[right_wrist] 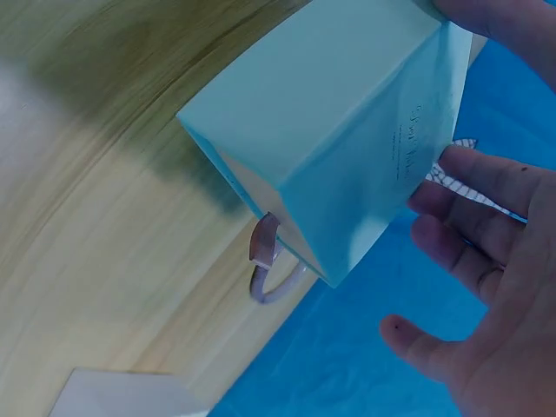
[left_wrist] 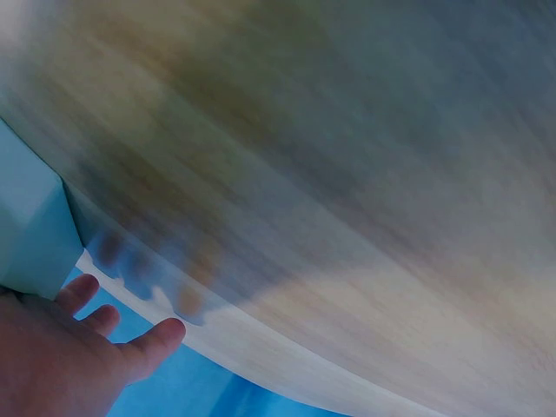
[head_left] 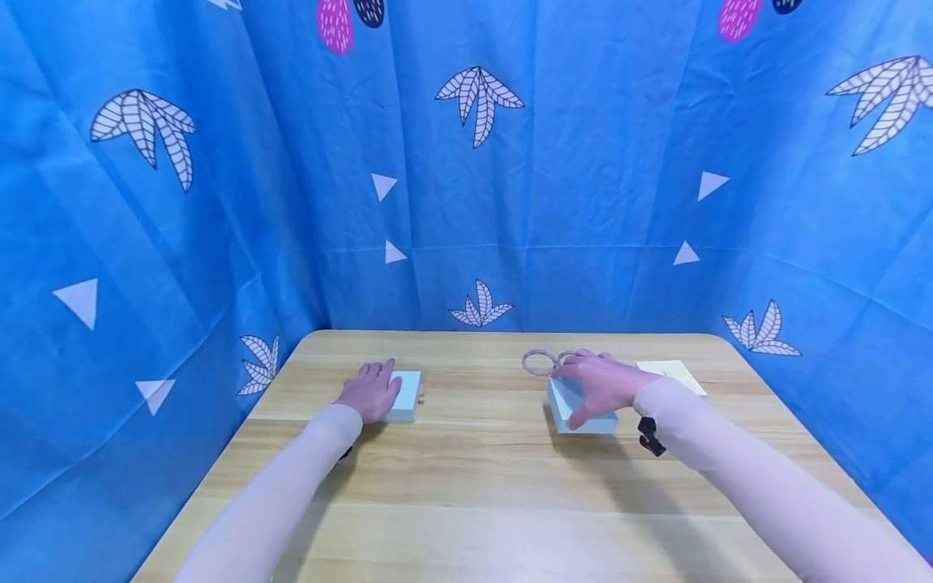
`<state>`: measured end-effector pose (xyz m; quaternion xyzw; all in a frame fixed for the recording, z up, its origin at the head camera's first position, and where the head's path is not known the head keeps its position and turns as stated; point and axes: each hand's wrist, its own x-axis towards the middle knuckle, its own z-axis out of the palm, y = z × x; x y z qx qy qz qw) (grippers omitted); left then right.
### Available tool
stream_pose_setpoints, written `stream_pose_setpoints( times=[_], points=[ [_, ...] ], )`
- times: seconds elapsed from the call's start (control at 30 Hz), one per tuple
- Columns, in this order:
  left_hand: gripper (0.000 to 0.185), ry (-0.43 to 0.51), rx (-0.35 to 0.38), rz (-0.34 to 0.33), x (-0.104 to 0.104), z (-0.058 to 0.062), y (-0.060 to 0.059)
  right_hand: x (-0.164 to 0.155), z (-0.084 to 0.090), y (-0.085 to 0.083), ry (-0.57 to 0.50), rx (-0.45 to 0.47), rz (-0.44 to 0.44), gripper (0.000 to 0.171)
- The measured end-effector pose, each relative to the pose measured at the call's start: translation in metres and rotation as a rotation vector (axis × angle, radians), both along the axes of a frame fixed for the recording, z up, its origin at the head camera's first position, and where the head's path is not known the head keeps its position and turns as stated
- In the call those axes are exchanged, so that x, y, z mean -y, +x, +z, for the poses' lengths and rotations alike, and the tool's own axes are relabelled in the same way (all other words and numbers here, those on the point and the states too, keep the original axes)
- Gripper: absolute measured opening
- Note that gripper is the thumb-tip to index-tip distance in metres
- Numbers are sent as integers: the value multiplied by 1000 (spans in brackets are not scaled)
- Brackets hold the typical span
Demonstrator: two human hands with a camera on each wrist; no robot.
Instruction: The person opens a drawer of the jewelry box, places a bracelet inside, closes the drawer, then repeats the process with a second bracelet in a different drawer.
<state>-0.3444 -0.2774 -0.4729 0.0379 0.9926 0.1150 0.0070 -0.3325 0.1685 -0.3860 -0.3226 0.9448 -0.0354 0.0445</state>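
My left hand (head_left: 368,391) rests at the left side of a light blue box (head_left: 404,401), its thumb over the top and its fingers stretched out. A small pinkish tab sticks out at this box's right side. In the left wrist view the box (left_wrist: 30,213) shows only partly. My right hand (head_left: 601,382) grips another light blue box (head_left: 583,423) across its width, thumb at the near edge and fingers at the far side. That box (right_wrist: 347,165) is tilted, with small print on one face. A brownish ribbon tab (right_wrist: 263,241) shows at its end.
Behind the right box, a thin lilac ring (head_left: 526,364) and part of a second one show. A pale paper sheet (head_left: 681,373) lies at the table's back right. The wooden table (head_left: 466,478) has blue patterned curtains (head_left: 605,194) behind and on both sides.
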Motion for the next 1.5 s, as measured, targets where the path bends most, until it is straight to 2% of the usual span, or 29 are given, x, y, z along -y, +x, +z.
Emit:
stream_pose_setpoints(
  times=[0.53,0.93,1.5],
  points=[
    [69,17,1,7,-2,3,2,39,-8,-10,16,-10,48,87],
    [71,9,8,-1,1,-1,-1,65,-14,-15,31,-22,71,85],
    [69,16,15,8,0,0,-3,96,-21,-18,85,-55,58,88]
  ],
)
